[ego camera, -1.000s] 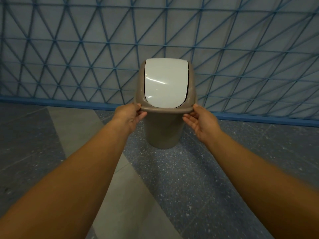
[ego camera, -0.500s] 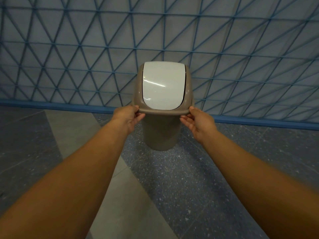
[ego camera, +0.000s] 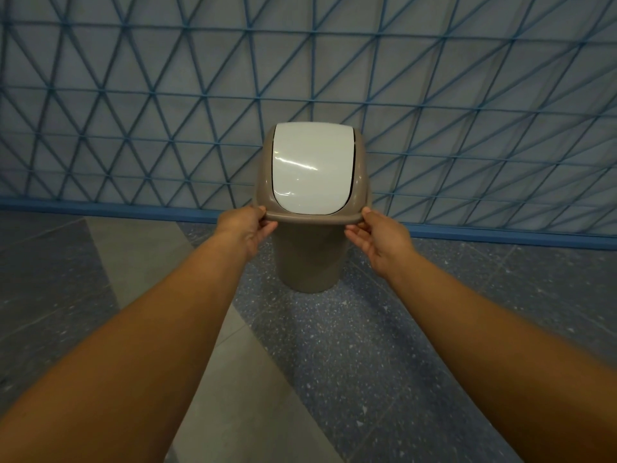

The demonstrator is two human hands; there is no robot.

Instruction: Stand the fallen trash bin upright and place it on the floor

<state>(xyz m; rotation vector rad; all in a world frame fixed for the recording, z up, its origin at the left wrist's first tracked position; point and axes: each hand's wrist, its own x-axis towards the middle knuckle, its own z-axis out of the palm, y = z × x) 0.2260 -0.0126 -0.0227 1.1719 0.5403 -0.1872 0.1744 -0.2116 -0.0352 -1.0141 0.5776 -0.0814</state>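
Note:
A taupe plastic trash bin (ego camera: 309, 262) with a white swing lid (ego camera: 312, 170) stands upright in the middle of the view, its base on or just above the speckled blue-grey floor (ego camera: 384, 345). My left hand (ego camera: 245, 225) pinches the lid rim at its near left corner. My right hand (ego camera: 377, 233) grips the same rim at the near right corner. Both arms reach forward from the bottom of the frame. The far side of the bin is hidden.
A wall with a blue triangular lattice (ego camera: 167, 95) rises right behind the bin, with a blue skirting strip (ego camera: 500, 233) along its foot. A lighter grey floor band (ego camera: 140, 262) runs diagonally on the left.
The bin and both hands sit slightly lower and to the left in the view than a second ago. The grip on the rim is the same.

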